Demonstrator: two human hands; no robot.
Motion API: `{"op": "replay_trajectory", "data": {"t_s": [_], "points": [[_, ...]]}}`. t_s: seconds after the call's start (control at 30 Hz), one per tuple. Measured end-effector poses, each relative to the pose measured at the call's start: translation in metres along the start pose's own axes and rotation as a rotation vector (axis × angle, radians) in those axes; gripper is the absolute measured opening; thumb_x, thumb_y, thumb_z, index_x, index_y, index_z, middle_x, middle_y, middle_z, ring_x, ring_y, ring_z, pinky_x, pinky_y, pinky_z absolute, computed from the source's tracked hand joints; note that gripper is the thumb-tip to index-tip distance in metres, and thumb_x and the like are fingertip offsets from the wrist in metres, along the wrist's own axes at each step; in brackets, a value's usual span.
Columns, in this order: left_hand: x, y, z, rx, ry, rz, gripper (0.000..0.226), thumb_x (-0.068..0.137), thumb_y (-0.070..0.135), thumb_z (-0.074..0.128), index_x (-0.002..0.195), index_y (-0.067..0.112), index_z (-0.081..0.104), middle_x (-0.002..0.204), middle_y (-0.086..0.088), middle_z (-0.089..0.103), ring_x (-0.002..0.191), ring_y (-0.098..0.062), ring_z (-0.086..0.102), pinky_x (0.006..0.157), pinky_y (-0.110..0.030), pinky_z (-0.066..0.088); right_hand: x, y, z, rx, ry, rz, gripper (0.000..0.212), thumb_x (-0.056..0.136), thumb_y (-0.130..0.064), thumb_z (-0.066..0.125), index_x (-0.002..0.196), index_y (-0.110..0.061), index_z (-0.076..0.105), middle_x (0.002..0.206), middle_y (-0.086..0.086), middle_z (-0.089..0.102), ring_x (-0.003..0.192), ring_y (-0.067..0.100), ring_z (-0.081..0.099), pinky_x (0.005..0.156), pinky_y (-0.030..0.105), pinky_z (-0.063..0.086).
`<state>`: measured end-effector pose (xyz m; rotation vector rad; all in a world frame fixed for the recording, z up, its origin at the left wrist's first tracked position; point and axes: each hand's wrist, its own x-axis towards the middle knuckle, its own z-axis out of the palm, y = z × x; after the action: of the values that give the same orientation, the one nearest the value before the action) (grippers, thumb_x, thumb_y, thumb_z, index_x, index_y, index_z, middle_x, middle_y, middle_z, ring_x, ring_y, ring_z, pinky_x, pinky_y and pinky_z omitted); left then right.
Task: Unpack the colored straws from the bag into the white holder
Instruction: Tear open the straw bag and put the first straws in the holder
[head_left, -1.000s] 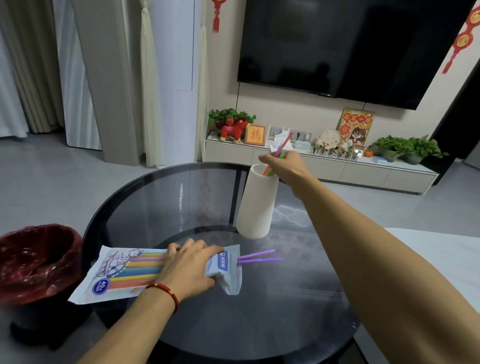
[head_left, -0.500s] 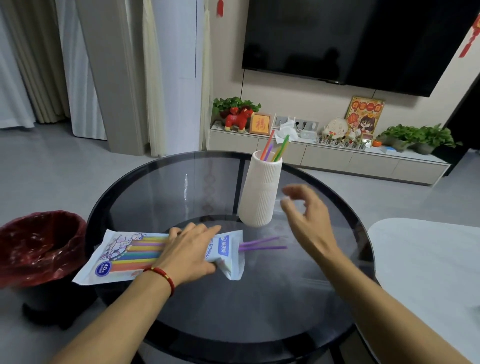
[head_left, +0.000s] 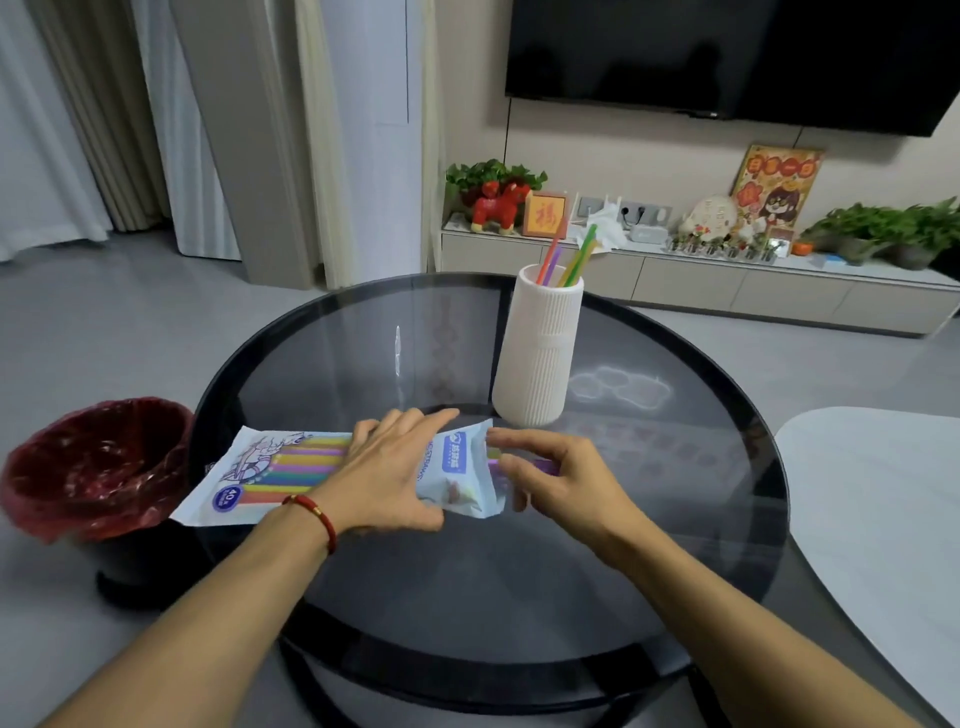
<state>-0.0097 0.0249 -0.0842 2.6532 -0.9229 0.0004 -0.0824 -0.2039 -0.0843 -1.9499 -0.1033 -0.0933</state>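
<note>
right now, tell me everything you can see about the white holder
The white holder is a tall, ribbed cylinder, matte like ceramic or plastic, with a smooth band around its middle. It stands upright on the dark glass table, past the straw bag and apart from both hands. Its top is open, and several colored straws (orange, purple, yellow, green) lean out of it to the right. Nothing but the table and those straws touches it.
</note>
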Motion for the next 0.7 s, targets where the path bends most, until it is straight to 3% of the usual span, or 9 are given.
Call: {"op": "replay_trajectory", "data": {"t_s": [0.1, 0.2, 0.3, 0.37, 0.5, 0.57, 0.63, 0.7], "points": [[-0.002, 0.003, -0.002, -0.042, 0.022, 0.03, 0.106, 0.055, 0.056, 0.061, 0.151, 0.03, 0.025, 0.104, 0.012, 0.036, 0.103, -0.008, 0.036, 0.102, -0.04, 0.029, 0.001, 0.002, -0.004, -0.025, -0.096, -0.039, 0.026, 0.095, -0.024, 0.074, 0.12, -0.029, 0.077, 0.106, -0.008, 0.081, 0.055, 0.019, 0.061, 0.055, 0.031, 0.057], [-0.002, 0.007, 0.0, -0.029, 0.027, 0.061, 0.104, 0.055, 0.056, 0.061, 0.15, 0.03, 0.027, 0.104, 0.013, 0.035, 0.101, -0.007, 0.035, 0.1, -0.038, 0.03, 0.003, 0.002, 0.005, -0.033, -0.149, -0.044, 0.024, 0.097, -0.021, 0.071, 0.117, -0.029, 0.08, 0.105, -0.001, 0.082, 0.057, 0.04, 0.065, 0.054, 0.04, 0.061], [-0.002, 0.005, 0.0, -0.004, 0.024, 0.06, 0.1, 0.056, 0.055, 0.062, 0.148, 0.032, 0.03, 0.105, 0.014, 0.036, 0.102, -0.006, 0.035, 0.098, -0.037, 0.03, 0.007, 0.008, 0.004, 0.019, -0.059, -0.006, 0.018, 0.095, -0.018, 0.075, 0.11, -0.022, 0.084, 0.084, 0.004, 0.082, 0.044, 0.024, 0.053, 0.044, 0.03, 0.049], [-0.002, 0.002, 0.001, 0.005, 0.013, 0.049, 0.096, 0.057, 0.054, 0.063, 0.146, 0.035, 0.032, 0.107, 0.014, 0.039, 0.103, -0.006, 0.037, 0.096, -0.037, 0.03, 0.008, 0.012, -0.008, 0.082, -0.031, 0.051, 0.017, 0.091, -0.016, 0.079, 0.107, -0.018, 0.084, 0.083, 0.013, 0.081, 0.046, 0.019, 0.056, 0.044, 0.027, 0.048], [-0.003, -0.007, 0.002, 0.032, -0.003, 0.004, 0.087, 0.063, 0.048, 0.071, 0.142, 0.04, 0.035, 0.109, 0.013, 0.042, 0.104, -0.007, 0.039, 0.098, -0.038, 0.03, 0.002, 0.024, -0.045, 0.045, -0.023, 0.106, 0.018, 0.09, -0.018, 0.081, 0.108, -0.018, 0.084, 0.085, 0.02, 0.08, 0.054, 0.02, 0.067, 0.046, 0.03, 0.055], [-0.004, -0.009, 0.001, 0.03, -0.009, -0.009, 0.082, 0.062, 0.047, 0.069, 0.139, 0.043, 0.039, 0.107, 0.015, 0.045, 0.104, -0.008, 0.042, 0.099, -0.04, 0.031, 0.0, 0.029, -0.059, 0.029, -0.038, 0.165, 0.031, 0.089, -0.021, 0.081, 0.121, -0.017, 0.078, 0.094, 0.012, 0.083, 0.07, 0.023, 0.076, 0.06, 0.038, 0.066], [-0.004, -0.006, 0.001, 0.034, -0.01, 0.001, 0.078, 0.06, 0.049, 0.063, 0.135, 0.047, 0.043, 0.104, 0.018, 0.047, 0.102, -0.007, 0.044, 0.097, -0.039, 0.031, -0.002, 0.029, -0.065, -0.254, -0.045, 0.124, 0.05, 0.087, -0.041, 0.082, 0.134, -0.027, 0.07, 0.115, 0.001, 0.08, 0.093, 0.023, 0.077, 0.081, 0.044, 0.066], [-0.002, -0.003, 0.002, 0.054, -0.002, 0.013, 0.075, 0.059, 0.05, 0.06, 0.133, 0.047, 0.044, 0.101, 0.019, 0.047, 0.1, -0.004, 0.044, 0.094, -0.038, 0.031, -0.003, 0.022, -0.063, -0.786, -0.076, -0.07, 0.067, 0.083, -0.069, 0.07, 0.141, -0.036, 0.062, 0.131, -0.008, 0.071, 0.112, 0.018, 0.065, 0.095, 0.042, 0.056]]}}
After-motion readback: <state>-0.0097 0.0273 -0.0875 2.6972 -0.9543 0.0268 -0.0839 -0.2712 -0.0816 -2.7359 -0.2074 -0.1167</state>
